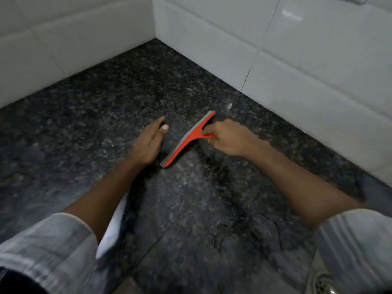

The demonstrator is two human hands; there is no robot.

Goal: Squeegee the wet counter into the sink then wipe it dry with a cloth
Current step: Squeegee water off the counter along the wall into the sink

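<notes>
A red squeegee (187, 139) with a grey rubber blade lies with its blade on the dark speckled granite counter (106, 115), running diagonally. My right hand (229, 137) grips its short red handle from the right. My left hand (149, 143) rests on the counter just left of the blade, fingers straight and held together, holding nothing. Wet streaks and a puddle (214, 177) glisten on the stone below the squeegee. A metal sink drain (323, 284) shows at the bottom right corner. No cloth is clearly visible.
White tiled walls (297, 60) meet in a corner behind the counter, close to the squeegee's far end. A white object (112, 225) lies partly hidden under my left forearm. Bare counter spreads to the left.
</notes>
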